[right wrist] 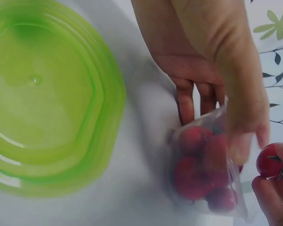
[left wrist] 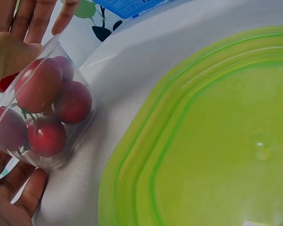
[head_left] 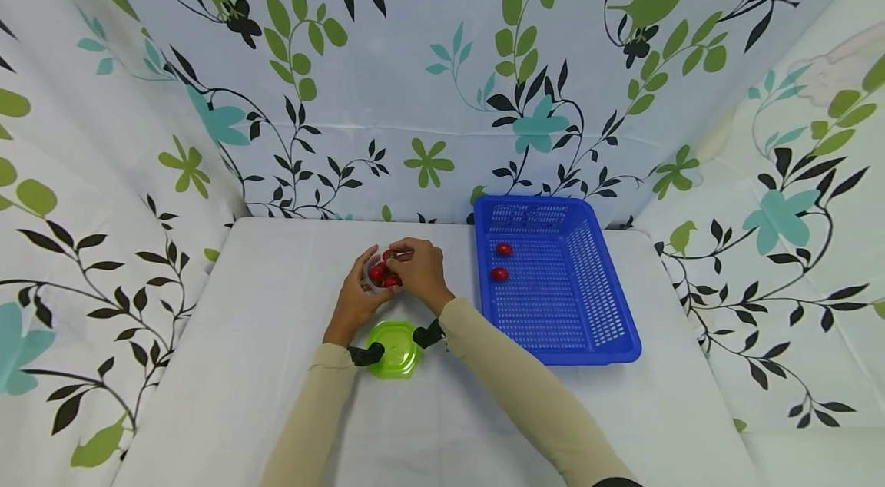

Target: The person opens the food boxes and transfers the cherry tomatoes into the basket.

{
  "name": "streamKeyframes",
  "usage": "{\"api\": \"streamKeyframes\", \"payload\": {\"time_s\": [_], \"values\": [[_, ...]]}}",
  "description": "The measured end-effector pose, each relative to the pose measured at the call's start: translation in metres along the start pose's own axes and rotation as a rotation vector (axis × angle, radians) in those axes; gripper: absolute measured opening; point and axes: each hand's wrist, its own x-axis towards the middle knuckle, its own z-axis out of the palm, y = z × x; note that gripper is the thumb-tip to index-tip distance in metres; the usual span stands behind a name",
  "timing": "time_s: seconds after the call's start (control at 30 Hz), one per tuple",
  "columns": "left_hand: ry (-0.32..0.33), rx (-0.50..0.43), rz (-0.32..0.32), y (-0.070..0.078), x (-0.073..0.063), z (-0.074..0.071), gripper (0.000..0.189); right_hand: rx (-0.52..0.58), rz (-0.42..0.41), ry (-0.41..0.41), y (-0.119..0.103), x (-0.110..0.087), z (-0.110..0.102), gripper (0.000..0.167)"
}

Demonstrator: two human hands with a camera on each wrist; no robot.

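Note:
My left hand (head_left: 351,309) grips a small clear plastic container (left wrist: 51,162) by its sides. Several red cherry tomatoes (left wrist: 73,102) lie inside it, green stems showing on some. Over the container's opening, my right hand (head_left: 423,272) pinches one cherry tomato (right wrist: 269,161) between thumb and fingers; its green stem shows in the right wrist view. Close to both wrists, on the near side of the container, a translucent green lid (head_left: 394,349) lies flat on the white cloth.
A blue perforated plastic basket (head_left: 546,295) stands to the right on the white-covered table (head_left: 263,333). Two cherry tomatoes, one farther back (head_left: 504,249) and one nearer (head_left: 499,273), rest inside along its left side. Patterned curtains (head_left: 387,126) enclose the table at the back and sides.

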Motion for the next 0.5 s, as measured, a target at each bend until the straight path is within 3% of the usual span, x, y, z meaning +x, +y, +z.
{"api": "streamKeyframes", "payload": {"time_s": [0.5], "values": [[-0.001,-0.002,-0.017,0.001,0.0,0.002,0.1,0.073,-0.048,0.042,-0.004,-0.002,-0.032,0.023]]}}
